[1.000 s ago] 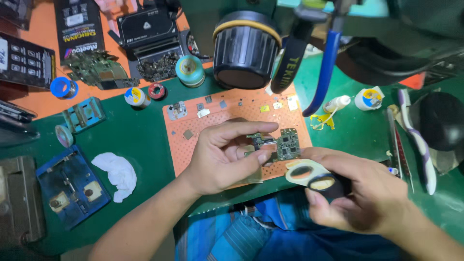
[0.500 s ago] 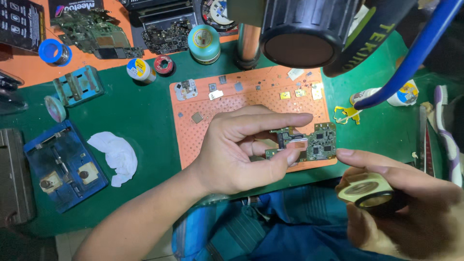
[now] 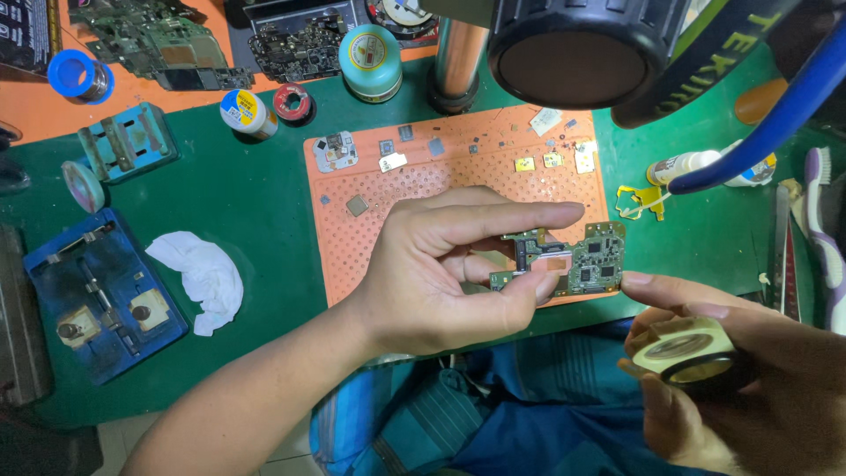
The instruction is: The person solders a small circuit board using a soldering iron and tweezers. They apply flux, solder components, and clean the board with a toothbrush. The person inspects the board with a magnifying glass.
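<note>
Far left: a blue board-holder jig (image 3: 101, 295) is lying on the green bench mat (image 3: 256, 203), its clamp slots empty, with a crumpled white wipe (image 3: 201, 275) resting just beside it. Behind, a small white jar with a yellow-and-blue lid (image 3: 247, 112) and a red spool (image 3: 292, 101) are standing near a round teal-lidded tin (image 3: 370, 60); the contents of each are hidden.

Centre: an orange perforated work pad (image 3: 397, 189) is keeping loose chips and metal shields gathered along its far edge.

Centre: the left hand (image 3: 436, 273) is pinching a small green circuit board (image 3: 573, 260) by its left end between thumb and fingers, lifting it just above the pad, component side up, seemingly for inspection.

Right: the right hand (image 3: 749, 388) is gripping a roll of pale tape (image 3: 683, 348), held near the board's lower right corner but not touching it.
</note>
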